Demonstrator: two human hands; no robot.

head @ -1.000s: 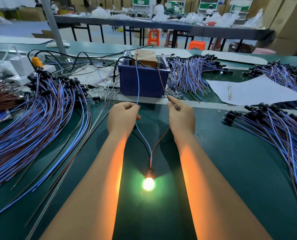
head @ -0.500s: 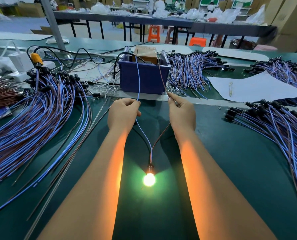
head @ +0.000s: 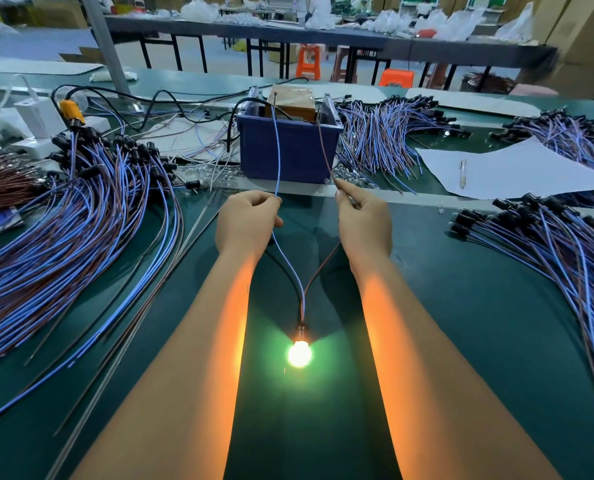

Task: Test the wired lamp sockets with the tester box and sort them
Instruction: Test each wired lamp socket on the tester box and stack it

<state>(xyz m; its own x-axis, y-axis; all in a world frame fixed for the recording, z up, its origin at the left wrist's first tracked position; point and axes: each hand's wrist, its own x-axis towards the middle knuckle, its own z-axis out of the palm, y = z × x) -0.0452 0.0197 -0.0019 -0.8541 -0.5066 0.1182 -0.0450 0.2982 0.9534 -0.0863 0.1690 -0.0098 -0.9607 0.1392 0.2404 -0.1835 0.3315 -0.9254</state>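
A lit bulb [head: 299, 354] glows in a black lamp socket [head: 302, 330] lying on the green table between my forearms. Two wires run from the socket. My left hand [head: 245, 223] pinches the blue wire [head: 277, 150], whose end reaches up to the tester box [head: 288, 147], a blue bin with a brown unit inside. My right hand [head: 363, 223] pinches the brown wire [head: 324, 150], which also rises to the box's top edge.
A big pile of wired sockets [head: 67, 216] spreads over the left of the table. More bundles lie behind the box [head: 385, 140] and at the right [head: 558, 244]. A white sheet [head: 517, 171] with a pen [head: 463, 173] sits far right. White adapters [head: 36, 123] stand far left.
The hands keep the same grip on both wires and the bulb stays lit. Only the camera view has shifted slightly.
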